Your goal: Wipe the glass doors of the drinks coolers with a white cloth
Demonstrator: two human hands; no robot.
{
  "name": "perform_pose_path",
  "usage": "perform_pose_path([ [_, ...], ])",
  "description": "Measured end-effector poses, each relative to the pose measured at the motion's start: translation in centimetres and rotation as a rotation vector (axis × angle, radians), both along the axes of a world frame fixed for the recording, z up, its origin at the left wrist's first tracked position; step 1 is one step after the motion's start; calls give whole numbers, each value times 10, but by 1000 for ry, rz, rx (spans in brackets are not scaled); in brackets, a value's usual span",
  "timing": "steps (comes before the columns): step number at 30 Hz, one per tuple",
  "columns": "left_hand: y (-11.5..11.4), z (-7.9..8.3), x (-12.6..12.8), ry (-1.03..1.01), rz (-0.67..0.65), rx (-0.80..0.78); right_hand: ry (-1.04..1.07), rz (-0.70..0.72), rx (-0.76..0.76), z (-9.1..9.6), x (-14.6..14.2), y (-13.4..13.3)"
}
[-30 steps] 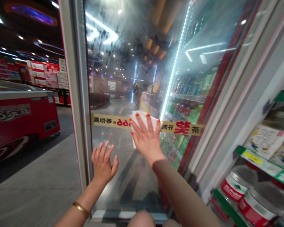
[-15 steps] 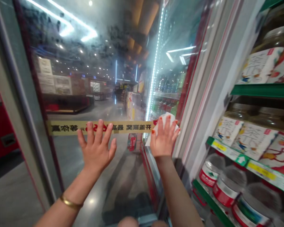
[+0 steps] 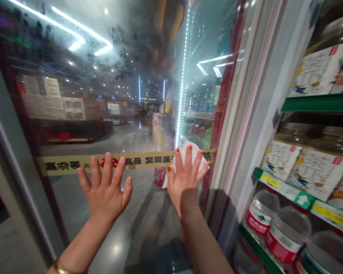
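My left hand [image 3: 104, 190] lies open with its fingers spread, palm toward the glass door [image 3: 137, 45], its fingertips over a yellow printed strip [image 3: 64, 164]. Mirrored characters run along that strip. Further right, my right hand [image 3: 185, 180], with orange-red nails, presses a white wipe [image 3: 196, 147] flat to the pane. The wipe juts out past the fingertips and on the thumb side, covering part of the strip. Its middle is hidden under the hand. Dark smudges and haze show on the upper glass.
On the right, shelves [image 3: 317, 103] carry boxed jars [image 3: 322, 175] and clear bottles with red labels [image 3: 287, 232]. A pale door frame [image 3: 246, 114] stands between them and the pane. Through the glass, stacked boxes [image 3: 74, 108] and a shop aisle show.
My right hand and the wipe have moved left and slightly down across the glass. My left hand appears lower and further left, partly because the view has shifted.
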State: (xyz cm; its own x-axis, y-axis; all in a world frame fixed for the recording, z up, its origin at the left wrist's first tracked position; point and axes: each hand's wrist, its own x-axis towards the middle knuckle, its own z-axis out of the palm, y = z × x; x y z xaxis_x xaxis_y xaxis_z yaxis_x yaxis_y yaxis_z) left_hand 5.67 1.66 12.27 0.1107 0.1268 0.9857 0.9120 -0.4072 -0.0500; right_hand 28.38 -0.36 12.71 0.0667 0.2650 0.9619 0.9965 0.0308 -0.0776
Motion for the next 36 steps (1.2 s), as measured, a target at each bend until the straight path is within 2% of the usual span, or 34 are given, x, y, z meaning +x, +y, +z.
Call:
perform_pose_path([
  [2, 0, -1, 1, -6, 3, -12, 81, -41, -30, -38, -2, -7],
  [4, -1, -1, 2, 4, 4, -4, 60, 1, -83, -76, -19, -16],
  [5, -1, -1, 1, 12, 4, 5, 10, 49, -116, -86, -30, -19],
  [6, -2, 0, 1, 16, 5, 10, -55, 103, -141, -86, -40, -20],
  [7, -2, 0, 0, 21, 7, 9, -119, 150, -155, -75, -47, -19],
  [9, -4, 0, -1, 31, 11, 4, -215, 201, -147, -30, -44, -12],
  [11, -4, 1, -1, 35, 14, 3, -164, 153, -81, 26, -19, -1],
  [12, -4, 1, 0, 31, 14, 7, -97, 114, -43, 47, -3, 4],
  [13, -4, 0, 1, 29, 13, 14, -16, 71, -5, 60, 12, 7],
  [14, -3, 0, 1, 26, 11, 21, 67, 28, 35, 64, 24, 8],
  [15, -3, 0, 2, 23, 10, 28, 132, -8, 64, 59, 29, 7],
  [17, -2, 0, 4, 19, 10, 42, 161, -38, 80, 32, 23, 3],
  [19, -1, 0, 4, 15, 8, 52, 14, 15, 7, 6, 0, -2],
  [20, -1, 0, 4, 12, 7, 52, -82, 61, -39, 1, -13, -3],
  [21, -1, 0, 3, 12, 4, 50, -171, 104, -73, 4, -23, -3],
  [23, 0, 0, 2, 13, 0, 44, -269, 148, -96, 27, -29, -1],
  [25, 2, -1, 3, 21, 1, 42, -228, 108, -70, 54, -16, 3],
  [26, 3, -2, 4, 25, 1, 44, -168, 67, -51, 61, -6, 6],
  [28, 6, -3, 7, 25, -2, 50, -20, -22, -13, 57, 7, 9],
  [30, 8, -3, 11, 13, -14, 54, 38, -61, -4, 32, 6, 10],
  [32, 11, -3, 12, 2, -30, 58, -84, -22, -47, 9, -7, 9],
  [33, 12, -3, 12, 0, -35, 58, -191, 18, -73, 4, -15, 9],
  [34, 12, -4, 11, 0, -38, 56, -294, 59, -92, 7, -20, 10],
  [36, 14, -8, 9, 8, -44, 55, -388, 100, -92, 32, -17, 11],
])
